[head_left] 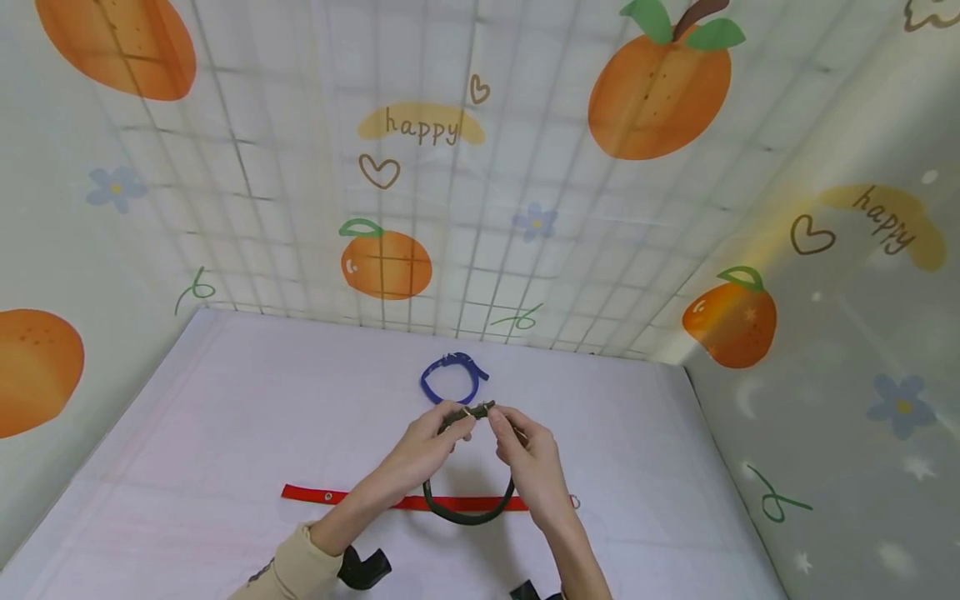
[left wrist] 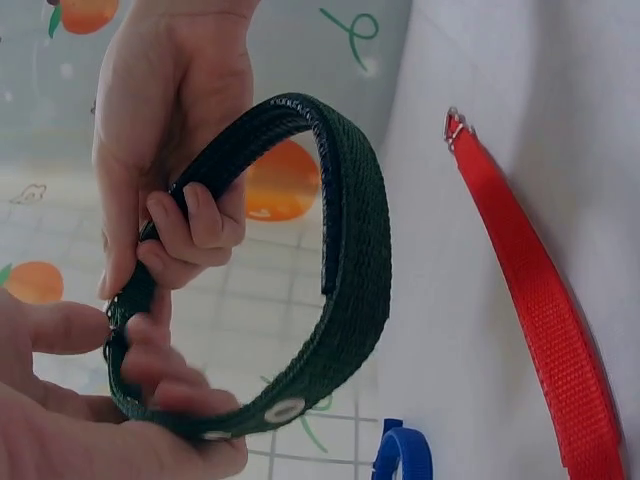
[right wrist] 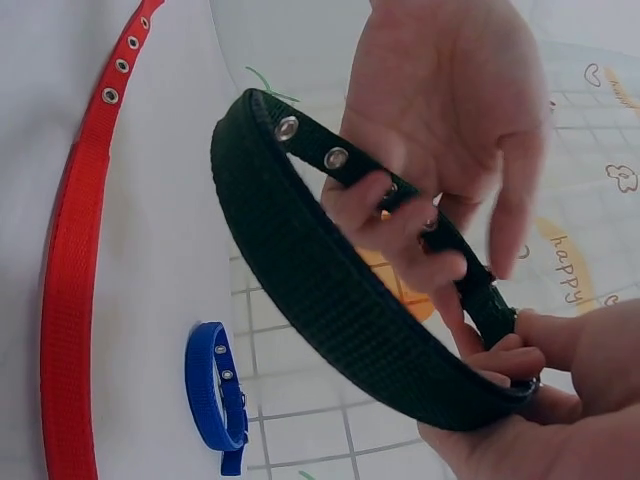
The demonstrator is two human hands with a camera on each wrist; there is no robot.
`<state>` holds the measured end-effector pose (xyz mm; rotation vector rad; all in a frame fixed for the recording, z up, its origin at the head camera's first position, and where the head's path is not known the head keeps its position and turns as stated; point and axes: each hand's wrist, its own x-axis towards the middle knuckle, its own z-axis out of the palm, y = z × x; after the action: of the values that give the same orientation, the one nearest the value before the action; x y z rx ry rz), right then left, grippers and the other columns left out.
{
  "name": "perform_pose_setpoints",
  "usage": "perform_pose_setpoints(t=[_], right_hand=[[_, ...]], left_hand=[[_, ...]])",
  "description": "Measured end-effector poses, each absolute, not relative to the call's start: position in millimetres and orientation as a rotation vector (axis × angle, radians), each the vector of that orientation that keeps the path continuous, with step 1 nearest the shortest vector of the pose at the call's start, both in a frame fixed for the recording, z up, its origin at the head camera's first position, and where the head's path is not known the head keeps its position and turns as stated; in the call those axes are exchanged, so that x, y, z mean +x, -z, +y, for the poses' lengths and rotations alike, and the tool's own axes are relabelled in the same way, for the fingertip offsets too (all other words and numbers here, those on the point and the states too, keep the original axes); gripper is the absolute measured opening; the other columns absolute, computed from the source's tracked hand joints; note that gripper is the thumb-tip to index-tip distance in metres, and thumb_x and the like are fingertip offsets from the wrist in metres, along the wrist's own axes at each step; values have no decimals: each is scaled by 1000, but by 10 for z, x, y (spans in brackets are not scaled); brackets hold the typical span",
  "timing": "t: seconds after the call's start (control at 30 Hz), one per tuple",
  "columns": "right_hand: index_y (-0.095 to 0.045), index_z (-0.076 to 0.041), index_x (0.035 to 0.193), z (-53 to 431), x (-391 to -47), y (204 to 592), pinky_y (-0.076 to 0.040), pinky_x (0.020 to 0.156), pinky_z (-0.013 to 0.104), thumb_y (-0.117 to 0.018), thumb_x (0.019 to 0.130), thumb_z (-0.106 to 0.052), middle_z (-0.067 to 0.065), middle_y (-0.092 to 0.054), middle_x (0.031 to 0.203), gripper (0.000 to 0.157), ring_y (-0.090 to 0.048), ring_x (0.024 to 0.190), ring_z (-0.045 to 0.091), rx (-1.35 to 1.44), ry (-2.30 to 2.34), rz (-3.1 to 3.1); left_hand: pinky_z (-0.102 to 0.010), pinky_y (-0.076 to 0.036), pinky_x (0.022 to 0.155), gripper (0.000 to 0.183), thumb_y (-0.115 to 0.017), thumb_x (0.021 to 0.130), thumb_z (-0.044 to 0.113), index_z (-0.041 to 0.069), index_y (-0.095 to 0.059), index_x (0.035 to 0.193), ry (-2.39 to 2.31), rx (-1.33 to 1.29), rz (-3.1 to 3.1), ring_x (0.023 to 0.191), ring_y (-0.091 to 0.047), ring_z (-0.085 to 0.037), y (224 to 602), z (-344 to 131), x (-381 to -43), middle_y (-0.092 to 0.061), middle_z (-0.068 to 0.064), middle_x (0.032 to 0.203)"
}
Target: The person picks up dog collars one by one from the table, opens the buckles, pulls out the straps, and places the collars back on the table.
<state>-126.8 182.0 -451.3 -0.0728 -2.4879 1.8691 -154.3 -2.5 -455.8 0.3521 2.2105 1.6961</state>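
Both hands hold a dark green woven collar, bent into a loop with metal eyelets along one end. My left hand grips the eyelet end, its fingers curled at the band in the right wrist view. My right hand pinches the other end near the metal buckle, where the two ends meet. Below the loop, a red collar lies stretched flat across the table. Beyond the hands lies a blue collar, its strap fastened in a ring.
The white-covered table meets a grid wall behind a printed curtain at the back, with more printed cloth on the right. A black object shows by the left sleeve.
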Motion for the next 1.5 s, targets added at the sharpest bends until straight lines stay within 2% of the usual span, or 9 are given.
perform_pose_setpoints(t=[0.1, 0.2, 0.33, 0.5, 0.6, 0.73, 0.97, 1.23, 1.5], right_hand=[[-71, -5, 137, 1821, -1270, 4516, -53, 110, 60, -61, 110, -47, 18, -67, 146, 51, -59, 144, 44, -63, -1868, -2487], [-71, -6, 137, 1821, -1269, 4515, -54, 109, 60, -60, 110, -47, 18, -66, 148, 50, -59, 144, 43, -56, -1864, -2485], [-71, -7, 138, 1825, -1264, 4511, -54, 109, 59, -60, 110, -45, 18, -66, 148, 48, -60, 144, 43, -58, -1863, -2469], [-70, -7, 139, 1839, -1270, 4513, -52, 111, 60, -60, 110, -45, 13, -68, 132, 48, -61, 142, 37, -69, -1884, -2436], [-72, -10, 136, 1848, -1274, 4520, -58, 109, 50, -61, 110, -45, 3, -61, 95, 45, -70, 109, 21, -97, -1888, -2411], [-72, -14, 132, 1870, -1281, 4518, -52, 85, 29, -63, 109, -43, -2, -40, 75, 38, -43, 69, 10, -134, -1899, -2359], [-62, -11, 138, 1922, -1265, 4498, -49, 78, 23, -58, 113, -34, 2, -46, 90, 34, -43, 70, 9, -167, -1944, -2311], [-49, -14, 139, 2043, -1249, 4531, -53, 76, 27, -47, 115, -17, 1, -60, 91, 24, -58, 70, 13, -216, -2042, -2179], [-58, -14, 138, 2238, -1256, 4578, -65, 80, 29, -39, 117, -18, 4, -65, 118, 28, -77, 80, 17, -226, -2064, -2139]], left_hand=[[-51, -54, 101, 49, -54, 111, 48, 12, -63, 142, -1690, 332, 2241, 120, -63, -28, 4561, -25, -1534, -70, -12, 136], [-47, -56, 98, 49, -57, 109, 51, 13, -65, 138, -1678, 328, 2284, 119, -64, -27, 4570, -27, -1541, -71, -11, 137], [-35, -46, 80, 45, -62, 106, 54, 12, -68, 121, -1693, 292, 2298, 99, -59, -22, 4584, -39, -1561, -69, -6, 109], [-34, -30, 69, 45, -64, 104, 55, 11, -64, 104, -1720, 225, 2275, 83, -46, -19, 4592, -67, -1581, -46, -2, 85], [-35, -29, 70, 44, -63, 105, 56, 12, -65, 103, -1722, 212, 2270, 84, -44, -18, 4604, -91, -1591, -44, 0, 84], [-36, -30, 72, 41, -64, 105, 55, 14, -69, 107, -1742, 211, 2257, 89, -46, -19, 4628, -137, -1586, -46, 0, 87], [-36, -37, 77, 32, -65, 106, 48, 16, -71, 108, -1777, 238, 2274, 94, -51, -18, 4675, -243, -1566, -61, 2, 95], [-21, -41, 55, 27, -56, 113, 33, 7, -57, 120, -1851, 253, 2091, 54, -48, -10, 4772, -454, -1610, -57, 1, 69], [-41, -60, 92, 39, -45, 118, 29, 13, -29, 149, -1696, 463, 2141, 72, -79, -23, 4791, -849, -1711, -78, -16, 112]])
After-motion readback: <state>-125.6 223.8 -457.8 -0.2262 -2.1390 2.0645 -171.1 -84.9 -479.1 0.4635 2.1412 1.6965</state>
